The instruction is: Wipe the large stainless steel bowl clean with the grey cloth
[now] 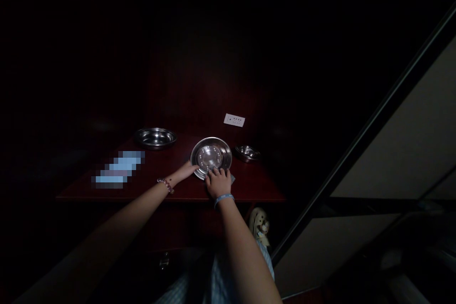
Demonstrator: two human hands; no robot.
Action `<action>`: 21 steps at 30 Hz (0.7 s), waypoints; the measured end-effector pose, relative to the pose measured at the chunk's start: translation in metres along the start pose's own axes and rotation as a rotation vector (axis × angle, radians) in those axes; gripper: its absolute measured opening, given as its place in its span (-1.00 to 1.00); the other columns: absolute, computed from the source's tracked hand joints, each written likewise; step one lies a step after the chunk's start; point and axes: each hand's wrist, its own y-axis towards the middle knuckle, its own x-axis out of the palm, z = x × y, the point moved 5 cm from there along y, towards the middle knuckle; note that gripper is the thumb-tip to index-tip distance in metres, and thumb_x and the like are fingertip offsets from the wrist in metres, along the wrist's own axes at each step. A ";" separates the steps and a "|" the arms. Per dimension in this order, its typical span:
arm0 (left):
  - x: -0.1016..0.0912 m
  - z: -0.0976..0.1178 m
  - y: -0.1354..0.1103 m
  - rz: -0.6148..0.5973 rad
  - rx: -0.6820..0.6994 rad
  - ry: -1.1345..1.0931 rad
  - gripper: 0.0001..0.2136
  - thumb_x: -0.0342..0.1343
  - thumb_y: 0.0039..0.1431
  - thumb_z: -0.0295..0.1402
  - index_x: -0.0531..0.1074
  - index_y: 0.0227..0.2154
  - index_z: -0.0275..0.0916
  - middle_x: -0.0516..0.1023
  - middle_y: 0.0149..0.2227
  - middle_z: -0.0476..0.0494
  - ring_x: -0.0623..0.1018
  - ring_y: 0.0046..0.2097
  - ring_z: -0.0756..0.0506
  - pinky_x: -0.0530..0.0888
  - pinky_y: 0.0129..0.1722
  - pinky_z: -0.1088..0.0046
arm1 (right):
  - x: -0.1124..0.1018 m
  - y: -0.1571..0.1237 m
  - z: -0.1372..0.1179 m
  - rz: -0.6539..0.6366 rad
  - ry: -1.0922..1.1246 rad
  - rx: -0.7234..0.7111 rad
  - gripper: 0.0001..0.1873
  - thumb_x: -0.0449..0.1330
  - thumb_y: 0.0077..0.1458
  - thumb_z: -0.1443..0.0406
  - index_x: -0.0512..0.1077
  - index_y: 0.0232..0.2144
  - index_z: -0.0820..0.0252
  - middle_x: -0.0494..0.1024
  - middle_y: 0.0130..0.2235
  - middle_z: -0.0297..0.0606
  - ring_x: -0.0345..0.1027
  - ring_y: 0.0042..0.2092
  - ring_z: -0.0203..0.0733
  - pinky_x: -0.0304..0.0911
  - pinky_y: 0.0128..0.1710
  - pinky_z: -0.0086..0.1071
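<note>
Right now the left hand [185,171] is gripping the left rim of a steel plate [210,154], thumb and fingers closing on the edge and tipping the plate up so that its inside is facing the camera. The right hand [218,183] is lying knuckles-up on the plate's near rim with its fingers bent, and a scrap of bluish cloth [232,179] is showing just past its outer side; whether it is clutching the cloth or only pressing on it cannot be told. The plate is resting between both hands near the front edge of a dark red table [260,187]. Beyond the left hand a wide steel bowl [155,137] is sitting well apart, and a blurred blue patch [118,169] is lying farther left. Just beyond the right hand a small steel bowl [247,153] is standing near the plate, with a white card [234,119] behind it. Nothing is lying between the hands and the plate. Below the right forearm a pale shoe [259,222] is showing.
</note>
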 end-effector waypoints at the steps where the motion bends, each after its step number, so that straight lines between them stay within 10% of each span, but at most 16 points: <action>1: 0.000 -0.002 0.000 0.009 -0.029 -0.001 -0.56 0.20 -0.10 -0.46 0.56 -0.06 -0.30 0.70 -0.06 -0.26 0.56 0.16 -0.32 0.37 0.28 0.06 | 0.000 0.001 0.002 0.008 -0.010 0.028 -0.47 -0.11 0.41 0.11 0.40 0.26 0.08 0.36 0.34 -0.16 0.12 0.36 0.07 -0.23 0.39 0.04; 21: 0.002 -0.018 0.006 0.023 -0.069 -0.030 -0.46 0.16 -0.07 -0.49 0.48 0.08 -0.30 0.66 0.03 -0.26 0.55 0.18 -0.29 0.35 0.31 0.08 | 0.001 0.002 0.007 0.075 -0.026 0.092 -0.34 -0.13 0.38 0.12 0.31 0.30 0.46 0.24 0.37 0.12 -0.03 0.43 0.19 -0.50 0.43 0.13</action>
